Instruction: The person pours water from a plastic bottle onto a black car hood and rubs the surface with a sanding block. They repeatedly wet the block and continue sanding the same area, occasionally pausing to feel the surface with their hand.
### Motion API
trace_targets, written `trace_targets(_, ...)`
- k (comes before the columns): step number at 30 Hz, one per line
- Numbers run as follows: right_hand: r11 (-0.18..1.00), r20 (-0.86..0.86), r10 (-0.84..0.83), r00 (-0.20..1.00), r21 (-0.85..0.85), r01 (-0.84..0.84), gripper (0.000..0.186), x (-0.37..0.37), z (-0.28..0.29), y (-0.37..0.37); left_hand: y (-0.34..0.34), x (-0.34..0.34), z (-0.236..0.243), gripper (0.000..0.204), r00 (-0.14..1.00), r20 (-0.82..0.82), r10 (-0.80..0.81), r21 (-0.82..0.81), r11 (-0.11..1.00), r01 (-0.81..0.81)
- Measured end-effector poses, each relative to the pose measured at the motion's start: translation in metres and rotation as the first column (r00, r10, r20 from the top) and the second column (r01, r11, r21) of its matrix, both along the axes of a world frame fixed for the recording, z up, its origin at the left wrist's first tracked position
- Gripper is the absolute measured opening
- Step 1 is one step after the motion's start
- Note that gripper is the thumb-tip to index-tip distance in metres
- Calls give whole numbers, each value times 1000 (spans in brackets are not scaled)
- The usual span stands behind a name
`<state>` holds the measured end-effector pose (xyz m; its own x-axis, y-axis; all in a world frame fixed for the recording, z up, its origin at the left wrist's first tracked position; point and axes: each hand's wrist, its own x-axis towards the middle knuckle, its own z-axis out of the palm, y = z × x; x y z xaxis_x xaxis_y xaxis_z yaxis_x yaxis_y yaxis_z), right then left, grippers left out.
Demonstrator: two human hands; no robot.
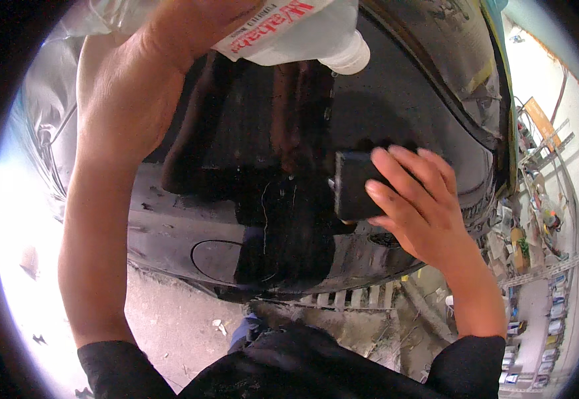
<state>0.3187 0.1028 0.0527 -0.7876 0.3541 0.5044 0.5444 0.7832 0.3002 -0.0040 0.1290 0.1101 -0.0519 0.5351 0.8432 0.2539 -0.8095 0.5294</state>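
My left hand [196, 30] is wrapped round a clear plastic water bottle [303, 36] at the top of the view. The bottle is tilted, its white cap [349, 56] pointing down to the right. Drops fall below the cap toward a glossy black car panel [256, 199], and thin wet trails run down the panel. My right hand [422, 199] grips a dark rectangular block [352, 186], which looks like a sanding block, at the panel's right half. Its underside is hidden, so I cannot tell how firmly it touches. The fingers are slightly blurred.
Shelves with cans and bottles [552, 319] line the wall at the right, with clutter [525, 233] above them. A slatted rack [362, 297] lies on the concrete floor [170, 306] below the car's edge. Shiny plastic sheeting [47, 100] hangs at the far left.
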Motion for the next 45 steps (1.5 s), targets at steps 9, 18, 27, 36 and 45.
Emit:
trace_targets(9, 996, -35, 51, 998, 75, -48, 66, -23, 11, 26, 16, 20, 4, 58, 999, 45, -14, 99, 995, 9)
trace_targets(18, 990, -51, 58, 997, 135, -50, 45, -29, 18, 36, 26, 4, 1, 56, 982, 60, -177, 36, 984, 175)
trace_targets(27, 994, -39, 55, 998, 97, -51, 49, -13, 16, 29, 27, -7, 2, 55, 972, 85, -219, 10, 976, 219)
trace_targets(36, 998, 24, 4, 1000, 66, -6, 56, 14, 3, 7, 23, -13, -2, 54, 960, 107, -260, -9, 965, 262)
trace_targets(45, 996, 2, 18, 1000, 91, -18, 64, 0, 3, 11, 25, -30, -5, 53, 941, 131, -313, -55, 945, 322)
